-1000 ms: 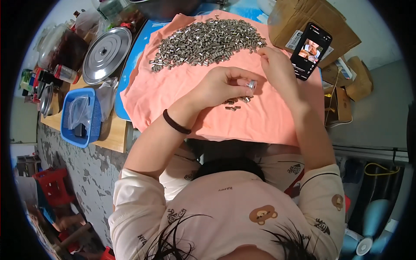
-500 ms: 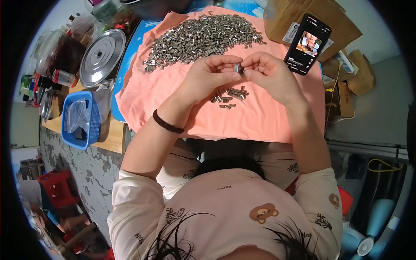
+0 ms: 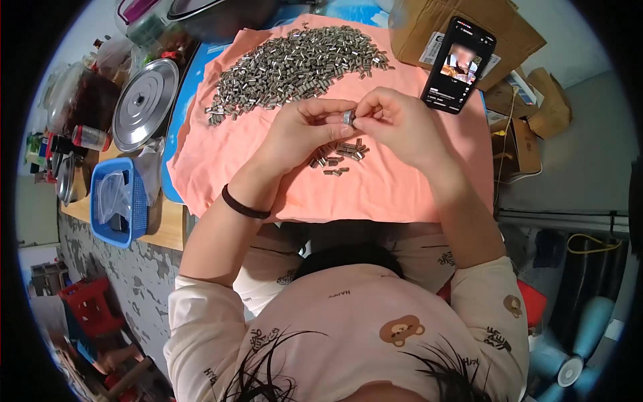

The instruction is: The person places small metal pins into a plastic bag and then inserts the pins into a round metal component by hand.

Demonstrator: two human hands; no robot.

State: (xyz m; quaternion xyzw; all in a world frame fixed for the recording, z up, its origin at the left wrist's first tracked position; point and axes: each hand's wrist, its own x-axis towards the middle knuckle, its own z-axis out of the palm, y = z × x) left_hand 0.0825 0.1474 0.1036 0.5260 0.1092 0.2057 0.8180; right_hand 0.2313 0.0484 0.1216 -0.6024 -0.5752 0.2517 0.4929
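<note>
Above the cloth, the thumb and fingers of my left hand pinch a small round silvery metal piece. My right hand is closed at the piece's right side, thumb and fingertips pressed together. Whatever sits between those right fingertips is too small to make out. Just below both hands lies a small group of short metal pins on the salmon-pink cloth. Farther back spreads a large heap of similar short metal cylinders.
A phone with a lit screen leans against a cardboard box at the back right. To the left are a round metal lid and a blue plastic basket. A blue fan stands low at the right.
The whole view has shifted, so things appear slightly farther left. My right fingers have drawn closer together at the metal piece. My left hand still holds it.
</note>
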